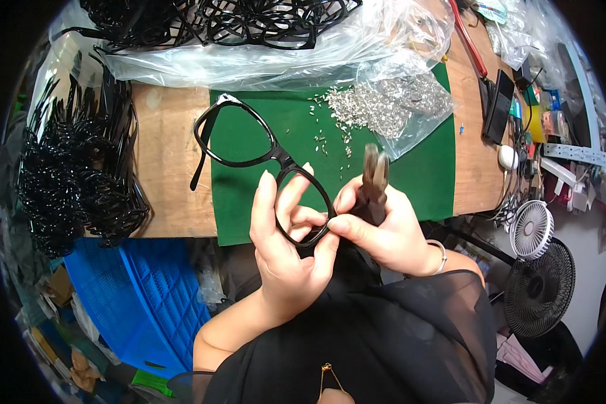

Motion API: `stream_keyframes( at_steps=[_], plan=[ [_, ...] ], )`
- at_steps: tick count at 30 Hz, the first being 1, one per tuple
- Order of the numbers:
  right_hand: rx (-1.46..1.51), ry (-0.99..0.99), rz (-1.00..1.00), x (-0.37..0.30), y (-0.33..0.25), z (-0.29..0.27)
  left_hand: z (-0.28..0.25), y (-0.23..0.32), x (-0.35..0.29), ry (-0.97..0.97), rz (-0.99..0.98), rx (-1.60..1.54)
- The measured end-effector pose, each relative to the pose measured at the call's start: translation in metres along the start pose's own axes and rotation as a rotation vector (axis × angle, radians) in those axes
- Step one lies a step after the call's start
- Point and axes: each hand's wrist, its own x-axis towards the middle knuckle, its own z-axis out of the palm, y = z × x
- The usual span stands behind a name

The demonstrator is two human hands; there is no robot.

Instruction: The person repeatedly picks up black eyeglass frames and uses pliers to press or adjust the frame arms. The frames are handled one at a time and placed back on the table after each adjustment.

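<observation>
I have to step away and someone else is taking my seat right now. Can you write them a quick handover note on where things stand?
Left hand: grips the black glasses frame at its right lens rim, over the green mat.
Right hand: holds pliers, fingertips at the frame's corner hinge.
Small metal screws lie spilled from a clear bag on the mat.
Done: one temple arm hangs on the frame's far end.
Left: no temple shows at the near corner. More black frames wait in a bag behind; temple arms are piled at left.

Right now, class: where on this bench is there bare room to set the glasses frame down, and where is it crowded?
Free: the green mat beneath the black glasses frame, and the bare wood strip to its left. Crowded: the mat's upper right with the small metal parts, the plastic bags behind, the piled black temple arms at left.
</observation>
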Motion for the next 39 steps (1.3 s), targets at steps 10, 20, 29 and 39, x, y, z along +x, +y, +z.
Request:
stream_keyframes(
  at_steps=[10,20,29,39],
  plan=[
    [-0.331,0.064,-0.258,-0.006,0.003,0.002,0.000,0.007,0.005,0.031,0.005,-0.019],
    [0.029,0.036,-0.049,-0.003,-0.001,0.011,0.000,0.003,0.002,0.043,0.099,0.014],
    [0.119,-0.161,0.283,0.002,-0.025,0.006,-0.016,0.015,0.006,-0.117,-0.223,-0.356],
    [-0.763,-0.555,0.220,-0.007,-0.045,-0.010,-0.032,0.024,0.006,-0.146,-0.274,-0.380]
  ],
)
